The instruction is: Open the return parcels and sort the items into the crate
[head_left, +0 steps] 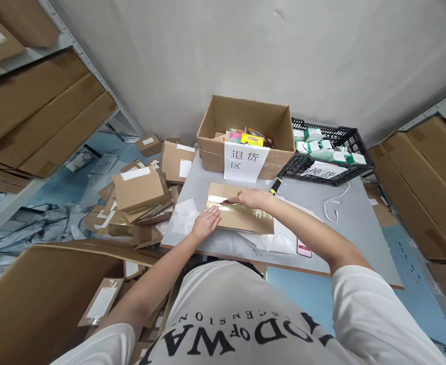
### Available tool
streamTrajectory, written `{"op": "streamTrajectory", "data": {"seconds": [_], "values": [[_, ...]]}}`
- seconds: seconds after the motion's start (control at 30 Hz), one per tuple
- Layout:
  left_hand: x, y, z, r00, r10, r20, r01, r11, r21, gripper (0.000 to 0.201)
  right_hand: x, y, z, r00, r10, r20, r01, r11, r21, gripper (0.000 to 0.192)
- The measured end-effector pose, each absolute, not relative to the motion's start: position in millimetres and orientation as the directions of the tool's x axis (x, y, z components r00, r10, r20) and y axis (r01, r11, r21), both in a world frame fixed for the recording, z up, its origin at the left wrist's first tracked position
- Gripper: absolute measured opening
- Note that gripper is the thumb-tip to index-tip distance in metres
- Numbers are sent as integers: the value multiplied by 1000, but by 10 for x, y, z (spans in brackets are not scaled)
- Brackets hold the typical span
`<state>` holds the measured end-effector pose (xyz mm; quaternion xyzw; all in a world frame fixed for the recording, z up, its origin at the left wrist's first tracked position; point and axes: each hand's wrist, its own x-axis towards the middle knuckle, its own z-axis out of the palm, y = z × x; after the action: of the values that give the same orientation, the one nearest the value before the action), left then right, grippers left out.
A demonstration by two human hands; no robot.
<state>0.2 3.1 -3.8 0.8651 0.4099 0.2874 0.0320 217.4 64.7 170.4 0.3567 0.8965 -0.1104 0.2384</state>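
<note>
A taped cardboard box (241, 221) lies flat on the grey table in front of me, with clear tape and a white label (215, 199) on its top. My right hand (250, 198) is closed around a slim red and black box cutter (228, 202), whose tip points left at the tape. Most of the cutter is hidden by the fingers. Flat on the box's near left corner rests my left hand (207, 221), fingers stretched out and holding nothing. Behind my right wrist lies a yellow and black tool (276, 186), partly hidden.
An open carton (207, 152) with colourful packs stands at the back beside a black crate (354, 137) of green-white boxes. A white cable (336, 210) and a phone (304, 248) lie right. Piled boxes (141, 190) and a large carton (55, 284) flank the left.
</note>
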Motion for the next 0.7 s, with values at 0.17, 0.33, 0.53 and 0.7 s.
{"op": "streamTrajectory", "data": {"seconds": [0.17, 0.33, 0.53, 0.7], "values": [[12, 19, -19, 491, 735, 467, 698, -653, 294, 29, 2311, 647, 1697, -642, 578, -503, 685, 728, -37, 58], [18, 24, -33, 478, 735, 481, 706, -647, 287, 30, 2675, 536, 1737, -556, 615, -559, 734, 679, 15, 54], [22, 32, -68, 451, 755, 476, 699, -630, 337, 30, 3499, 242, 1728, -442, 696, -565, 835, 550, 24, 61], [27, 25, -80, 443, 775, 450, 680, -618, 395, 32, 3955, -26, 1687, -409, 723, -557, 870, 493, 0, 58]]}}
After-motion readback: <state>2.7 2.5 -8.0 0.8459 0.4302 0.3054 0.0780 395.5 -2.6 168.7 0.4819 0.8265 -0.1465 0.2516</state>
